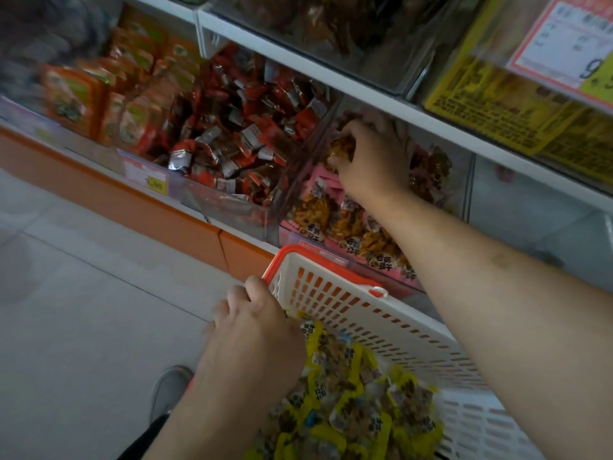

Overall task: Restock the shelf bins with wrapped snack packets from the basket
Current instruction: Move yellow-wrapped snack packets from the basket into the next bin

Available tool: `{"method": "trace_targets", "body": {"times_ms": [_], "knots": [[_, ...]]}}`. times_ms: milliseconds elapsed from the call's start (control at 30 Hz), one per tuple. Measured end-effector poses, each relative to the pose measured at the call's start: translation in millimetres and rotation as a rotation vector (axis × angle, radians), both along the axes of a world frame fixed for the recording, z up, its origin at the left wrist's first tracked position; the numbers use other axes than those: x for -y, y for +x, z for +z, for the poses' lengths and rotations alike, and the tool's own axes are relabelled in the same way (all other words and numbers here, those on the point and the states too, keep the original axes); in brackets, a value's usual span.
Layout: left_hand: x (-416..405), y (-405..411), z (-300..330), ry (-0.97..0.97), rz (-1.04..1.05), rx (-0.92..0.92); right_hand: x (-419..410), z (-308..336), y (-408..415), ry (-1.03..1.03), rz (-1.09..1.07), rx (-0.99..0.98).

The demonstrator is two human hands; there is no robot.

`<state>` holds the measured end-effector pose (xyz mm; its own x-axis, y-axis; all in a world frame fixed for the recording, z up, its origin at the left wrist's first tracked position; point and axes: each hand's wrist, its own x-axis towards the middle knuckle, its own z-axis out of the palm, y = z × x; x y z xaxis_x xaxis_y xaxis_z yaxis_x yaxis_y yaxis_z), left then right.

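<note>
Basket (348,303): white, orange rim, below the shelf bins; many yellow packets (351,393) still inside
Left hand (252,330): curled over basket's near rim, gripping it
Right hand (368,154): in clear bin (441,180) above basket, pinching an orange-brown packet (338,149)
Progress: judged midway; much left

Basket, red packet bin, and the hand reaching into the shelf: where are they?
basket (381,313), head view, white slotted wall.
red packet bin (232,127), head view, heaped packets.
right hand (371,157), head view, back of hand.

Large "9" on price sign (564,41).
</note>
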<state>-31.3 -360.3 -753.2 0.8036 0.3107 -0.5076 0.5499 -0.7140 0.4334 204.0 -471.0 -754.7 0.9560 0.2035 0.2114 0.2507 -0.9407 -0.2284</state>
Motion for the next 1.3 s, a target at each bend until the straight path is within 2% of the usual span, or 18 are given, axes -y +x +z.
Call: {"method": "trace_targets", "body": {"times_ms": [133, 267, 500, 533, 567, 633, 767, 833, 933, 1033, 1200, 1300], "knots": [[0, -1, -5, 0.008, 0.003, 0.009, 2, -2, 9, 0.031, -0.037, -0.089], [-4, 2, -8, 0.009, 0.003, -0.013, 10, 6, -2, 0.189, -0.011, -0.111], [-15, 21, -2, -0.065, 0.076, -0.008, 64, 22, -109, 0.258, 0.161, 0.184], [-19, 21, -1, -0.081, 0.058, 0.012, 74, 21, -136, 0.279, 0.203, 0.155], [-21, 20, -2, -0.096, 0.033, 0.046, 84, 17, -163, 0.291, 0.233, 0.051], [-23, 12, -1, -0.074, 0.012, 0.079, 105, -1, -211, 0.24, 0.244, -0.304], [-23, -8, 0, -0.005, -0.004, 0.094, 141, -59, -281, -0.244, 0.256, -1.028], [-22, -18, -3, 0.008, -0.015, 0.099, 154, -82, -310, -0.424, 0.346, -1.171], [-20, -33, -12, 0.048, -0.015, 0.089, 174, -107, -341, -0.594, 0.508, -1.076], [-15, -38, -12, 0.07, -0.009, 0.112, 187, -118, -353, -0.596, 0.525, -0.93], [-15, -39, -10, 0.049, -0.013, 0.093, 195, -124, -359, -0.627, 0.511, -0.88], [-15, -37, -8, 0.044, 0.021, 0.071, 195, -118, -354, -0.555, 0.521, -0.802]]}}
